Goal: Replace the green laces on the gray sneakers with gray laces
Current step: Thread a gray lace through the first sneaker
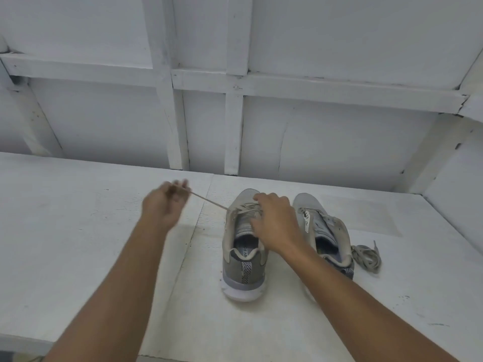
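Two gray sneakers stand side by side on the white table [78,244], heels toward me. My left hand [163,205] pinches the end of a pale lace [209,202] and holds it taut, up and left of the left sneaker [244,262]. That lace runs into the left sneaker's eyelets. My right hand [277,220] rests over the left sneaker's tongue and lacing, fingers curled on it; what they hold is hidden. The right sneaker [326,231] stands open and appears unlaced. A loose lace [366,257] lies bunched on the table just right of it.
A white panelled wall [339,142] with wooden battens rises behind the table's far edge. The table's front edge [21,340] shows at the lower left.
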Tool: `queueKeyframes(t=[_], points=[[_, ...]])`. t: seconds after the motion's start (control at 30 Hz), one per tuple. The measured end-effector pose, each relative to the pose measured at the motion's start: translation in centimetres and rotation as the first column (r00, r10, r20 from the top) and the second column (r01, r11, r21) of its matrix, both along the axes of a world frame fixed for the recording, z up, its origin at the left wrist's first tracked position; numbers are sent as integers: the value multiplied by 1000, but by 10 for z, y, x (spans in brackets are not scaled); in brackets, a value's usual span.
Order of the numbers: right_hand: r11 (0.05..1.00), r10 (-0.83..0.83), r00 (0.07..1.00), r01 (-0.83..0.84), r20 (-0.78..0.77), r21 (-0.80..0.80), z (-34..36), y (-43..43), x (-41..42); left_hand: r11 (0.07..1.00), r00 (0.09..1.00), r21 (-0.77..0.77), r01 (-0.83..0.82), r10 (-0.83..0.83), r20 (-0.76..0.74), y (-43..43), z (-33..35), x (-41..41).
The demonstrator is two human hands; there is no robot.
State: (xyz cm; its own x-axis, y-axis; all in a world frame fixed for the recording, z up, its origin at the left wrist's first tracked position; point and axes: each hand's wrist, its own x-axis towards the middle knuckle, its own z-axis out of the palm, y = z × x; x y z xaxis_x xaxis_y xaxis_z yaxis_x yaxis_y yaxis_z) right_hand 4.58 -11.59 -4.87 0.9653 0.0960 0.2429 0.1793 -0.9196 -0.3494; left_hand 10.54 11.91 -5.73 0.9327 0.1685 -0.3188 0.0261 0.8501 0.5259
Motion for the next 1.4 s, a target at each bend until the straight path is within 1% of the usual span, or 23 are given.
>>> queueKeyframes(t=[0.03, 0.07, 0.1, 0.13, 0.17, 0.2, 0.23, 0.27, 0.3, 0.33, 0.37, 0.4, 0.43, 0.53, 0.6, 0.87, 1.0, 1.07, 1.13, 1.2, 1.27, 1.3, 1.4], points=[[999, -30, 1000, 30, 2, 43, -2, -6, -2, 991, 996, -106, -78, 82, 29, 14, 11, 6], [993, -60, 998, 60, -3, 102, -3, -9, -6, 986, 990, -106, -125, 130, 46, 24, 21, 8], [982, -87, 996, 90, -22, 165, -3, -11, -9, 991, 989, -4, -135, 135, 55, 27, 29, 8], [969, -108, 993, 116, -49, 220, -3, -12, -13, 978, 994, 180, -103, 94, 59, 24, 34, 7], [954, -122, 989, 140, -82, 264, -4, -12, -17, 918, 999, 395, -25, 4, 54, 15, 36, 4], [941, -128, 985, 157, -112, 300, -4, -11, -19, 777, 990, 622, 92, -137, 25, 2, 36, -2], [928, -131, 982, 170, -138, 331, -5, -11, -21, 523, 949, 822, 224, -309, -62, -13, 34, -10], [918, -130, 979, 178, -155, 355, -5, -10, -22, 186, 870, 930, 317, -448, -207, -27, 29, -18], [908, -128, 978, 183, -166, 376, -6, -10, -23, -118, 789, 935, 335, -507, -347, -38, 23, -24], [898, -123, 977, 184, -174, 399, -6, -10, -25, -315, 753, 903, 292, -506, -420, -45, 18, -28], [884, -119, 976, 187, -180, 428, -6, -9, -26, -406, 756, 883, 237, -493, -430, -47, 16, -29], [868, -117, 976, 191, -185, 458, -6, -8, -26, -431, 774, 878, 210, -476, -419, -45, 17, -29], [856, -117, 974, 198, -194, 478, -7, -8, -27, -432, 793, 878, 205, -452, -408, -40, 21, -26], [848, -125, 971, 211, -203, 486, -8, -8, -28, -464, 869, 865, 189, -332, -367, -15, 40, -13], [845, -128, 972, 211, -199, 491, -9, -9, -29, -487, 898, 854, 182, -271, -346, 0, 51, -6], [832, -138, 968, 227, -207, 506, -9, -11, -24, -509, 904, 837, 198, -235, -357, 12, 56, 1], [849, -136, 967, 226, -215, 478, -3, -13, -20, -462, 931, 863, 204, -181, -316, 7, 55, -1], [848, -138, 965, 232, -224, 476, -2, -14, -17, -437, 932, 881, 185, -208, -298, -4, 58, -5], [840, -140, 960, 245, -243, 484, -3, -14, -15, -386, 921, 910, 153, -278, -273, -19, 61, -12], [816, -143, 953, 267, -267, 513, -5, -15, -14, -331, 903, 938, 105, -364, -229, -35, 65, -20], [775, -144, 944, 295, -298, 559, -8, -17, -13, -310, 879, 950, 49, -438, -188, -52, 66, -26], [750, -145, 937, 313, -317, 583, -10, -17, -12, -321, 868, 947, 19, -464, -174, -60, 66, -28], [682, -135, 921, 354, -366, 640, -14, -17, -12, -404, 846, 913, -57, -506, -171, -81, 61, -31]])
